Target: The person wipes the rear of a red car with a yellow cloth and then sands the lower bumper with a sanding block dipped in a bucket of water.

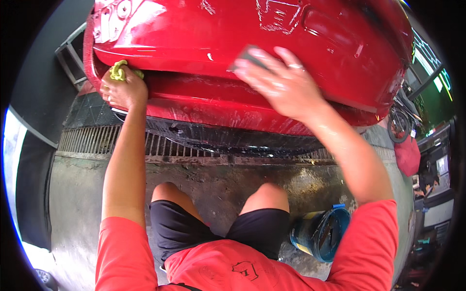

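Before me stands the end of a red car, its wet body panel (174,36) marked with whitish streaks. My right hand (280,82), blurred and wet, lies flat over a dark flat pad (251,58) and presses it to the panel above a long recess. The pad's exact kind cannot be told, since fingers cover much of it. At the panel's left end, my left hand (125,89) grips a crumpled yellow-green cloth (118,71) against the edge. Below both hands runs the red bumper (204,111), with a black lower part (233,136).
A metal floor grate (87,140) crosses under the car's end. On the wet concrete floor (218,174), a blue bucket (309,232) stands by my right knee. Further right are a bicycle wheel (398,125) and a red covered object (407,154). A metal frame (69,62) stands left.
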Action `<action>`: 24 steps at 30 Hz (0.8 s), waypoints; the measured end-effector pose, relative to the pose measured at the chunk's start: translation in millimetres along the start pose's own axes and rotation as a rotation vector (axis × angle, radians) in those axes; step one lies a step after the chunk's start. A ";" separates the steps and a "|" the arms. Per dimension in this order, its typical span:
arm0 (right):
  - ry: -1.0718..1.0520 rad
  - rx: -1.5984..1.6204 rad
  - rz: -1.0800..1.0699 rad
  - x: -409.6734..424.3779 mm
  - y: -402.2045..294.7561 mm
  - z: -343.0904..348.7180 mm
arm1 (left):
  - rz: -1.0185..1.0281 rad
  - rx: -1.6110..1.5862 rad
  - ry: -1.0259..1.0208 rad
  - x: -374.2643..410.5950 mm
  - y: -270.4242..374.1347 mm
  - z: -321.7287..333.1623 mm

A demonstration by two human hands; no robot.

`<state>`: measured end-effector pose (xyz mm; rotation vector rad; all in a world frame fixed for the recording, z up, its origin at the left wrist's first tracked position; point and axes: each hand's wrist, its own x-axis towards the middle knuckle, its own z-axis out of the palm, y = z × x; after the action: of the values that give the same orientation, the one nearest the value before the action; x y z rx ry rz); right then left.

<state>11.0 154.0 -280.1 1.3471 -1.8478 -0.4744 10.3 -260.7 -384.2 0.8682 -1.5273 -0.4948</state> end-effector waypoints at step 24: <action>-0.244 -0.113 -0.019 -122.4 68.4 -33.0 | -0.086 -0.009 -0.029 -10.6 19.4 5.9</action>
<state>9.4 296.3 -258.1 1.2765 -1.9720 -0.7709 -0.3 -241.6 -377.6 0.9259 -1.5182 -0.5782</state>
